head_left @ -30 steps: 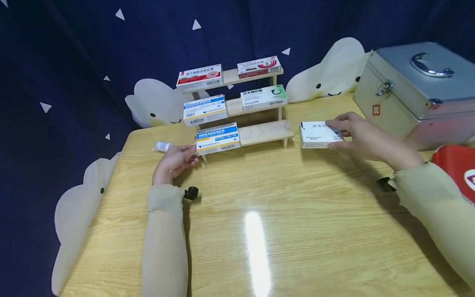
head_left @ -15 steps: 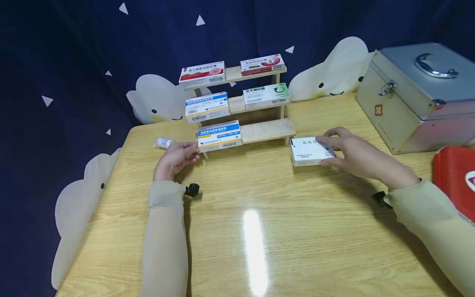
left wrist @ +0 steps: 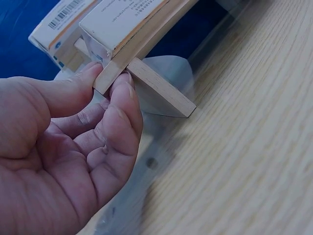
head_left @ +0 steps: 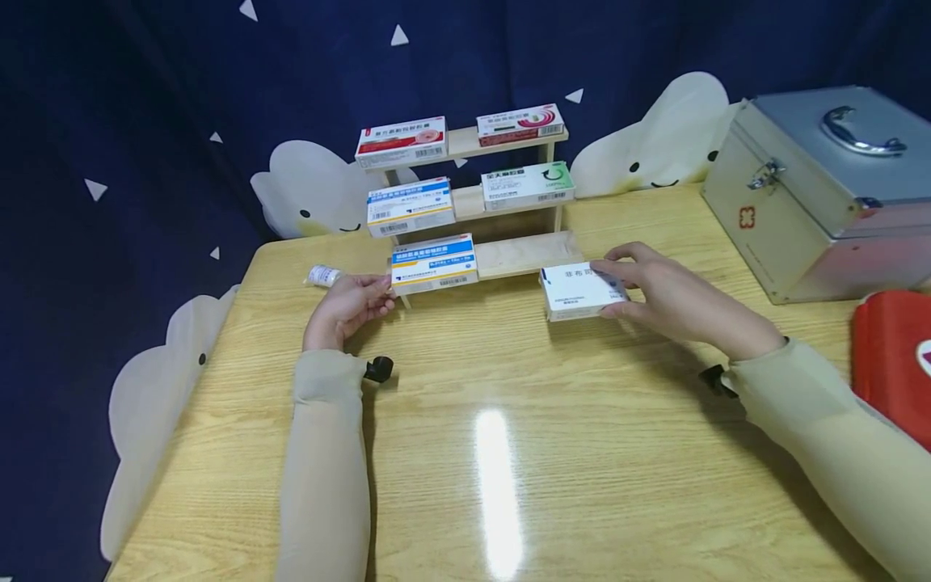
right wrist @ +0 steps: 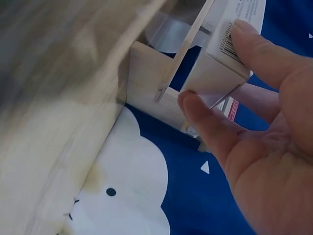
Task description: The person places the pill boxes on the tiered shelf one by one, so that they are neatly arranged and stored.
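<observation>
My right hand [head_left: 662, 295] holds a white medicine box [head_left: 575, 293] between thumb and fingers, in front of the right end of the lowest shelf [head_left: 520, 255] of a wooden three-step rack. The right wrist view shows the thumb on the barcode side of that box [right wrist: 215, 73]. At the rack's lower left corner, my left hand [head_left: 347, 309] pinches the shelf end [left wrist: 111, 73] between thumb and forefinger. Beside it on the same shelf lies a blue-and-white medicine box [head_left: 434, 263]. A similar blue box [head_left: 410, 207] and a green-and-white box [head_left: 528, 186] occupy the middle shelf.
Two red-and-white boxes, left [head_left: 402, 142] and right [head_left: 520, 124], sit on the top shelf. A small white bottle [head_left: 323, 276] lies behind my left hand. On the right stand a silver metal case [head_left: 822, 190] and a red case [head_left: 890, 356]. A dark blue curtain [head_left: 465, 56] hangs behind the table.
My right hand has carried the white box leftward, from right of the rack to the front of its lowest shelf. My left hand keeps its grip on the rack.
</observation>
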